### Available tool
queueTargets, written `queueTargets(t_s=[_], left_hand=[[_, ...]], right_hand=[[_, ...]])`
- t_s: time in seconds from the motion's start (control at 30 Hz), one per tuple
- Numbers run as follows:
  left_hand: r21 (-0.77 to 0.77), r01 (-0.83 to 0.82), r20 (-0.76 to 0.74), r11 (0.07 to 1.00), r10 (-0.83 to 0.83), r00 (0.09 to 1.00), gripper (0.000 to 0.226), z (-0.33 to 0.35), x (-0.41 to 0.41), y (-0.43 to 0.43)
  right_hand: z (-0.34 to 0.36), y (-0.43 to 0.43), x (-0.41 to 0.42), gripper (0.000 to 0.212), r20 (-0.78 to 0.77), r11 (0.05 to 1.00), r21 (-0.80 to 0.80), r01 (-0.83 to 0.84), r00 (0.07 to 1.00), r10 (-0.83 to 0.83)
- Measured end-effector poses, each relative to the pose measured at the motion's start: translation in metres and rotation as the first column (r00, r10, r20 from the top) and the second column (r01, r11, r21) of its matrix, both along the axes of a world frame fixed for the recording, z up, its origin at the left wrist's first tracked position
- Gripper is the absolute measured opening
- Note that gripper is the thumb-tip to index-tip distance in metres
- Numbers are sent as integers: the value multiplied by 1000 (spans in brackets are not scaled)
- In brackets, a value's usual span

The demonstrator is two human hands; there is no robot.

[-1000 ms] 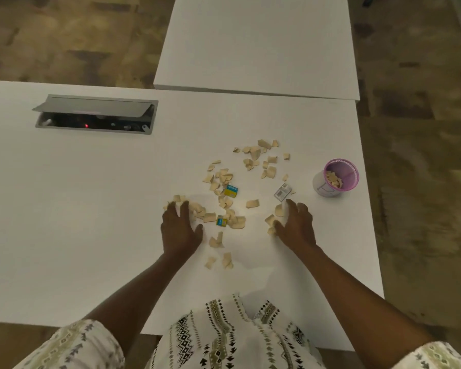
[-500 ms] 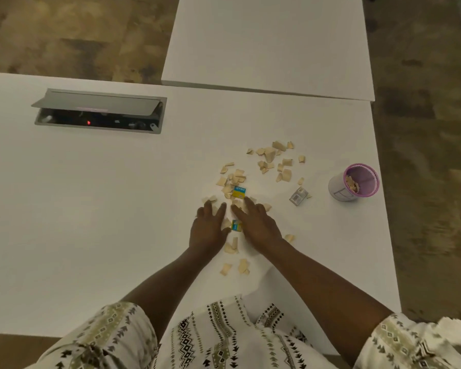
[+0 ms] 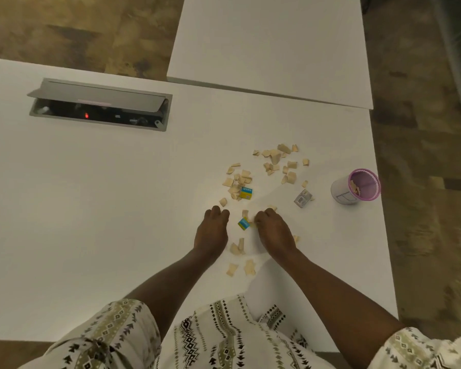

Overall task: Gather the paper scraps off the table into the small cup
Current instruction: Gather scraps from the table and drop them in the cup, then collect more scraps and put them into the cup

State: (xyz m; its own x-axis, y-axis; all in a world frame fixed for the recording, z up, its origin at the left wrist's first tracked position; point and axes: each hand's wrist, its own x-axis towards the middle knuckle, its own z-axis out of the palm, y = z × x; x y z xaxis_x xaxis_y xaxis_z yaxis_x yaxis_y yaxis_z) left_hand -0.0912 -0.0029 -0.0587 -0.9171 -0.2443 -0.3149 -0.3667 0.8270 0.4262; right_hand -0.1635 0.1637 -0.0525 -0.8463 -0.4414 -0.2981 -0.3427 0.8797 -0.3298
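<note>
While both hands rest curled on the desk (image 3: 96, 214), left hand (image 3: 211, 230) and right hand (image 3: 273, 230), I cannot tell what either grip holds. Pinch the paper scraps (image 3: 238, 182) together first, then carry them right to the cup (image 3: 355, 185).

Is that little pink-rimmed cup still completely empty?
No, the small cup near the table's right edge already holds a few tan paper scraps against its inner wall.
</note>
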Motion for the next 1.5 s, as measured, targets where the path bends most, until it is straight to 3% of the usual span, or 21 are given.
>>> queueTargets(t_s=[0.17, 0.33, 0.57, 0.77, 1.03, 1.23, 1.4, 1.5], left_hand=[[26, -118, -57, 993, 120, 991, 15, 9, -15, 4], [103, -246, -84, 964, 255, 963, 14, 21, -32, 21], [323, -446, -48, 835, 485, 873, 14, 42, -56, 71], [460, -448, 7, 766, 502, 865, 21, 60, -97, 130], [684, -431, 111, 588, 500, 859, 19, 93, -180, 214], [666, -413, 69, 620, 501, 863, 19, 109, -227, 250], [646, -438, 111, 625, 491, 864, 19, 107, -239, 260], [636, -448, 139, 629, 477, 868, 18, 108, -239, 263]], right_hand=[[23, 5, -13, 11, 174, 886, -248, 391, 918, -357], [30, 25, -27, 7, 338, 751, -351, 559, 824, -455], [39, 68, -46, 9, 428, 673, -430, 602, 792, -435], [57, 119, -73, 24, 393, 647, -502, 574, 818, -421], [79, 190, -139, 11, 292, 492, -545, 679, 704, -648], [84, 200, -172, 16, 238, 424, -607, 672, 663, -710], [73, 201, -179, 14, 269, 468, -562, 682, 686, -676], [70, 203, -178, 16, 254, 542, -516, 663, 723, -643]])
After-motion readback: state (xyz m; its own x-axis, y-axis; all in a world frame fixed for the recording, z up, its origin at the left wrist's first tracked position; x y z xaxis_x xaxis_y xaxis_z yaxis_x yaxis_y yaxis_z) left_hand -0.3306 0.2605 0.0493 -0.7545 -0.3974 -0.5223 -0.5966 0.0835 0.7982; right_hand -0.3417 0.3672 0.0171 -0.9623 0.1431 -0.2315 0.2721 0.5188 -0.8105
